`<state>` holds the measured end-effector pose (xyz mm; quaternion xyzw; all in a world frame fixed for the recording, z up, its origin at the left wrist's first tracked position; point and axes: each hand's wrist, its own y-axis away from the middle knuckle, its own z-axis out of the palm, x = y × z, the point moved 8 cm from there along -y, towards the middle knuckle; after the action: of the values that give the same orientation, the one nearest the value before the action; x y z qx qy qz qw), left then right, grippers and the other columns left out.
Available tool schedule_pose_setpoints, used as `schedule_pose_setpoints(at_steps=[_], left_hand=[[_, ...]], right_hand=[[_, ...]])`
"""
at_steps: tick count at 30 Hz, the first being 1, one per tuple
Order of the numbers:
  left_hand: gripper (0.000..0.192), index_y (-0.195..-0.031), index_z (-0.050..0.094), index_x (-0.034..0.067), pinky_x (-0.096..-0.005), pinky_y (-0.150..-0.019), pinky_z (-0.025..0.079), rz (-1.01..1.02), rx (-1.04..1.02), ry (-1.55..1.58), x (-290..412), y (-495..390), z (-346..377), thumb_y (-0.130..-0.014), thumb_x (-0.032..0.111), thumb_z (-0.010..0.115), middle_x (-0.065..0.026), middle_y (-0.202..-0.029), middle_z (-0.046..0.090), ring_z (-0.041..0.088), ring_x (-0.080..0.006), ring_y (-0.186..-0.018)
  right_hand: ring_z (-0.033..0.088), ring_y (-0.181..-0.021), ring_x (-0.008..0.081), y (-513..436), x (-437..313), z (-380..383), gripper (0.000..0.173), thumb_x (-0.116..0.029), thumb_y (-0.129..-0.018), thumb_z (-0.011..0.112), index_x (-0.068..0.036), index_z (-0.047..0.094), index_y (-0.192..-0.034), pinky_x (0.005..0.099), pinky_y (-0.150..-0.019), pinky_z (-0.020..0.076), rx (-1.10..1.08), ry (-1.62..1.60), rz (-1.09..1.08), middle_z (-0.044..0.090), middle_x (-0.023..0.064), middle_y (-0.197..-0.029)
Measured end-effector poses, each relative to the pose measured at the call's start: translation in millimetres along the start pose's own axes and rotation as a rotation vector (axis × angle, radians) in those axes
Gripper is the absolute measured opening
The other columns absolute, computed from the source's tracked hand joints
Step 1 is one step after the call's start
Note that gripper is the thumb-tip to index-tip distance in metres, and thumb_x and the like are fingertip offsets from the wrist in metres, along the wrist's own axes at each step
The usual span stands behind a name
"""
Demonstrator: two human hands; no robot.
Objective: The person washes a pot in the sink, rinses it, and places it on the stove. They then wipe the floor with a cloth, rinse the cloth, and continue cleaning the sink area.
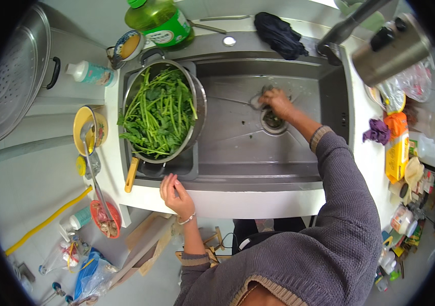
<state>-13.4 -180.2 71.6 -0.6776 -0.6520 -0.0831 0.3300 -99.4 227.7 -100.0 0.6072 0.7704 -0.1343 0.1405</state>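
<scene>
My right hand (276, 102) is down in the dark grey kitchen sink (225, 153), its fingers closed on a greyish scrubber or cloth (257, 101) against the sink floor. Just below that hand lies the round drain (274, 121), with dark green scraps in its strainer. My left hand (177, 195), a bracelet at its wrist, rests near the front edge of the sink, fingers together and partly curled; nothing shows in it. Left of the right hand, a metal pot (204, 114) heaped with leafy green vegetables (160, 111) stands over the left end of the sink.
Behind the pot stand a green detergent bottle (160, 28) and a small bowl (128, 45). A black cloth (278, 34) lies on the back rim near the faucet (328, 44). At left are a yellow enamel mug (89, 130) and a long ladle; packages crowd the right counter.
</scene>
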Motion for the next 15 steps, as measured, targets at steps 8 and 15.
schedule_pose_setpoints(at_steps=[8,15], left_hand=[[0.016,-0.096,0.069,-0.002,-0.0432,-0.096,0.042,0.017,-0.017,-0.024,2,0,2,-0.090,0.005,0.055,-0.0136,-0.104,0.068,0.058,-0.0340,-0.108],[0.016,-0.095,0.069,-0.002,-0.0426,-0.095,0.043,0.036,0.008,-0.027,3,1,3,-0.091,0.006,0.056,-0.0133,-0.101,0.069,0.059,-0.0330,-0.106]], right_hand=[[0.055,-0.109,0.0277,-16,44,-58,0.048,0.008,-0.075,0.054,-0.012,0.065,-0.117,0.0385,-0.095,0.0437,0.331,-0.070,0.027,0.062,0.0081,-0.118],[0.053,-0.115,0.0321,-20,38,-13,0.049,0.010,-0.074,0.051,-0.009,0.064,-0.117,0.0403,-0.100,0.0413,0.160,-0.157,0.166,0.062,0.0125,-0.120]])
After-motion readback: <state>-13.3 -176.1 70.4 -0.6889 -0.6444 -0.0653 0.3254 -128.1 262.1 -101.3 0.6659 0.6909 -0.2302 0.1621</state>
